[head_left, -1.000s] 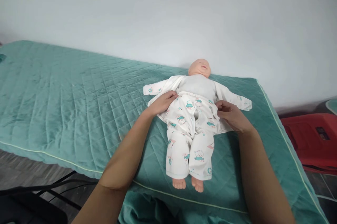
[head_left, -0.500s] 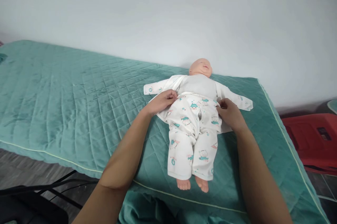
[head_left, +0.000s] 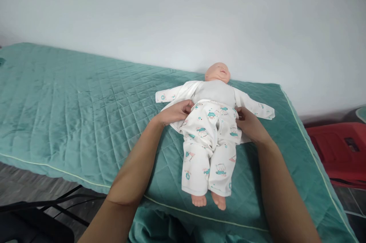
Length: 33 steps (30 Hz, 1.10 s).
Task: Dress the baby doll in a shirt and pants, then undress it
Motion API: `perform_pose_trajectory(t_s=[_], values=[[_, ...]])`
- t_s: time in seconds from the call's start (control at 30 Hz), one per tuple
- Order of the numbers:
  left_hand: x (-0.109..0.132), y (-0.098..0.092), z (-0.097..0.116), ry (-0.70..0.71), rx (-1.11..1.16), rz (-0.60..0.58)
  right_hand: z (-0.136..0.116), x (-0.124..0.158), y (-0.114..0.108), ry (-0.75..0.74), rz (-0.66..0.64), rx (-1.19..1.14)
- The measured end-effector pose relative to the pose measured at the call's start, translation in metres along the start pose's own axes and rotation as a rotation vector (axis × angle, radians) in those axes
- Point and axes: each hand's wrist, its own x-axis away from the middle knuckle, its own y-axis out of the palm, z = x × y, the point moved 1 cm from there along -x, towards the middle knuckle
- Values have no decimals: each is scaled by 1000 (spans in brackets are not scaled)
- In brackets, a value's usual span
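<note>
A baby doll (head_left: pixel 217 72) lies on its back with its head toward the wall. It wears white patterned trousers (head_left: pixel 210 136), and its bare feet stick out below the cuffs. A matching white jacket (head_left: pixel 254 105) is on its arms and lies spread open, leaving the pale torso (head_left: pixel 215 92) uncovered. My left hand (head_left: pixel 179 111) pinches the trousers' side near the waistband, on the left of the picture. On the opposite side, my right hand (head_left: pixel 248 122) has its fingers closed on the trousers at the hip.
A green quilted cover (head_left: pixel 85 113) spreads under the doll and far to the left. Behind it rises a pale wall (head_left: pixel 183 14). A red plastic object (head_left: pixel 340 151) stands on the right, and dark metal bars (head_left: pixel 65 201) show at lower left. Bunched green cloth (head_left: pixel 157 226) hangs in front.
My left hand has shifted very slightly right along the trousers' side, its fingers drawn closer together. My right hand stays nearly in place at the hip. The doll lies as before.
</note>
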Motion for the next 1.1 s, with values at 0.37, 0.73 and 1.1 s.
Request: perform_pose_trajectory(t_s=[0.37, 0.73, 1.1], values=[[-6, 1, 1, -72, -114, 221, -7, 1, -1, 104, 93, 45], [-21, 0, 1, -33, -540, 346, -9, -4, -3, 24, 29, 299], [-24, 9, -5, 11, -152, 196, -11, 1, -2, -58, -7, 278]])
